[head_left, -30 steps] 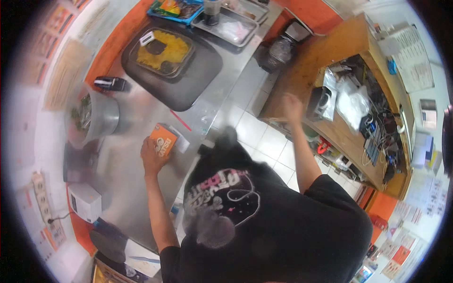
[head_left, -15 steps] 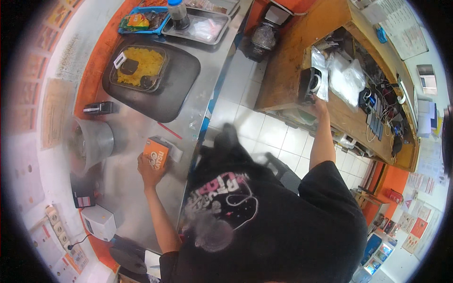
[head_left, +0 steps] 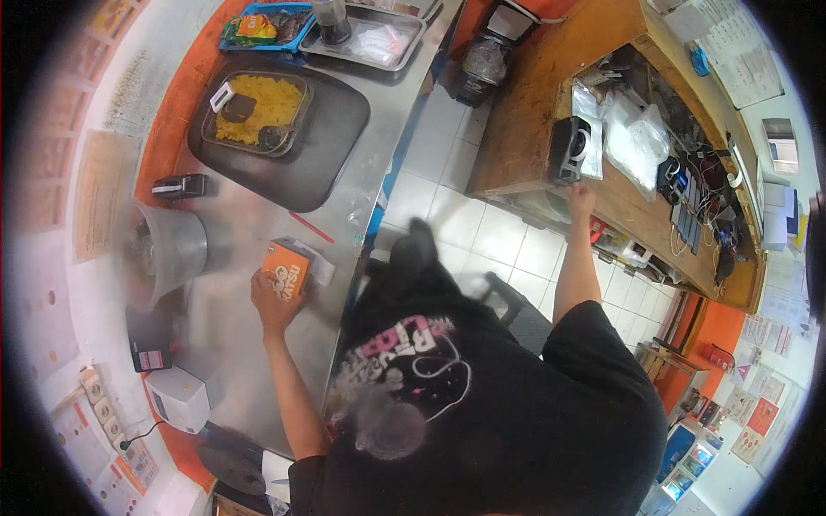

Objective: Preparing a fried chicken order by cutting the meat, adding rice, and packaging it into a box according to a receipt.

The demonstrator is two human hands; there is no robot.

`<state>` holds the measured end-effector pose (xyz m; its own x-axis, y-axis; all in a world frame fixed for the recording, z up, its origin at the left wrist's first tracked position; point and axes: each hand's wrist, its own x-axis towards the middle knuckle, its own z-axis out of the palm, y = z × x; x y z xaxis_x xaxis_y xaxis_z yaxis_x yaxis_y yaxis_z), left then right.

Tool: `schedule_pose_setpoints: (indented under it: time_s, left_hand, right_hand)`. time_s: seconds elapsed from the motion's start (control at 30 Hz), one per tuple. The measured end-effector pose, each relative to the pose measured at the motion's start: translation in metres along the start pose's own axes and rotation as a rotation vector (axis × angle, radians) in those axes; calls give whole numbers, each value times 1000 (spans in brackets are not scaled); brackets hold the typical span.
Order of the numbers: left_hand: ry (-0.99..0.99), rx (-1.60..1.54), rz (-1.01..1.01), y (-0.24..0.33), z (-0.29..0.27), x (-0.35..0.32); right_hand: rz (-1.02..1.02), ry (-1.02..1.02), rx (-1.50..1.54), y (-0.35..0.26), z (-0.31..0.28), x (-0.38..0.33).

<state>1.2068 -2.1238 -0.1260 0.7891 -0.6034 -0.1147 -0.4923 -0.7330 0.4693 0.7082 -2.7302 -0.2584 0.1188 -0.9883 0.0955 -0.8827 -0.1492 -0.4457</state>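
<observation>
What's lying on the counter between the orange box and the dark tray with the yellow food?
In the head view, a thin red stick lies on the steel counter between the orange box, held by the left hand, and the dark tray; otherwise bare steel.

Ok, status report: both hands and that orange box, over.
Left hand holding the orange box on the steel counter. Right hand at the wooden shelf. Dark tray lies beyond.
</observation>
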Motion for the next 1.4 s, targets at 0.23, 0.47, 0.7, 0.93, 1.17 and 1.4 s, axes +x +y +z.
schedule_pose_setpoints:
  time_s: [0.23,0.47,0.7,0.93,1.17,1.4]
  left_hand:
    - [201,-70,24,-18,21,-7]
    - [437,-41,-178,-11,50,-28]
    - [462,-124,-181,-2,52,-27]
    - [252,-117,-236,-4,38,-30]
    - [323,-197,-251,-8,43,-27]
    - [296,-241,-195,-12,33,-30]
  right_hand:
    - [93,-292,-103,0,24,21]
    - [-27,-1272,454,-287,48,-181]
    - [-695,-1478,500,-477,87,-350]
    - [-758,-1365,323,-494,113,-377]
    - [-843,-1509,385,-485,122,-361]
    - [-1207,-833,148,-490,104,-355]
